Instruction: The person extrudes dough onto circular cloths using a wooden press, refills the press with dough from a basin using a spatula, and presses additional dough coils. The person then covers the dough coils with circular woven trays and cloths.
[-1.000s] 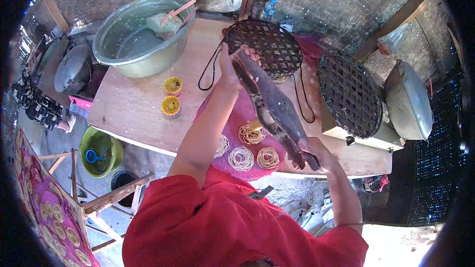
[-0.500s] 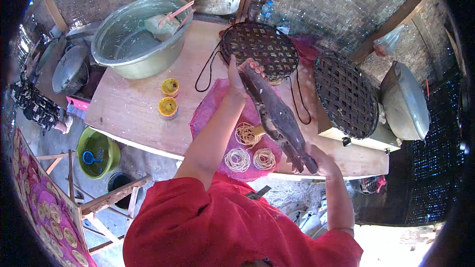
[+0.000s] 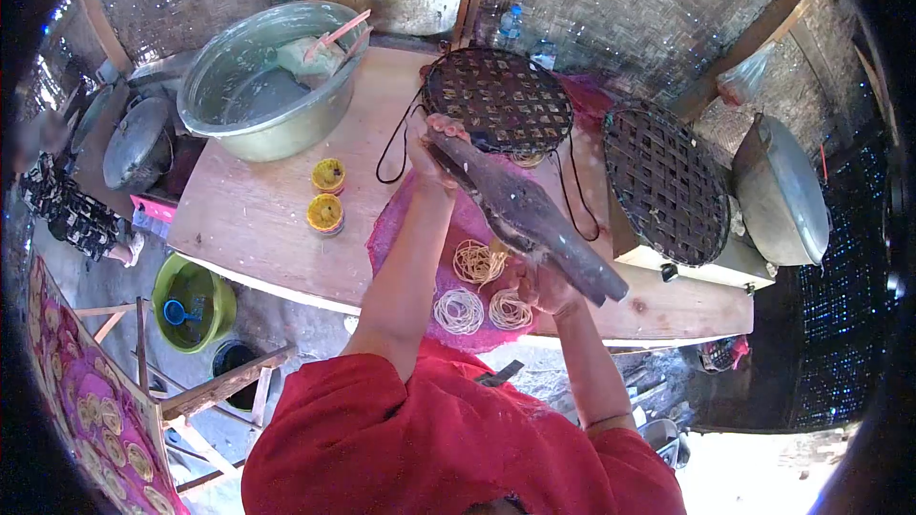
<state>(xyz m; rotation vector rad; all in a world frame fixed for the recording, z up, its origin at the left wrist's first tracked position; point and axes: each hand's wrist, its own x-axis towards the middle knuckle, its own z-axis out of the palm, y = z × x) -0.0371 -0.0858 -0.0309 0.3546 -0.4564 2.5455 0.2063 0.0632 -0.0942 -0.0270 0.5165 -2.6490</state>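
Both hands hold a long dark wooden press (image 3: 530, 215), slanting from upper left to lower right above the table. My left hand (image 3: 431, 154) is closed round its upper end, fingertips curled over the top. My right hand (image 3: 547, 288) grips from beneath near the middle, its fingers partly hidden by the wood. A pale piece shows at the press's near side, beside my right hand. Under the press, a pink sheet (image 3: 389, 236) bears coils of thin dough strands: a yellowish coil (image 3: 478, 263), a whiter coil (image 3: 458, 312) and another coil (image 3: 510, 309) close to my right hand.
A large basin (image 3: 267, 124) stands at the back left of the wooden table (image 3: 258, 215). Two yellow cups (image 3: 326, 214) sit nearer. Dark woven trays (image 3: 498, 100) and a metal pot (image 3: 782, 191) are at the back and right. A person's patterned clothing (image 3: 72, 210) shows far left.
My right hand has moved from the press's lower right end to beneath its middle. My left hand has shifted slightly left and down with the upper end, and the press has turned somewhat flatter.
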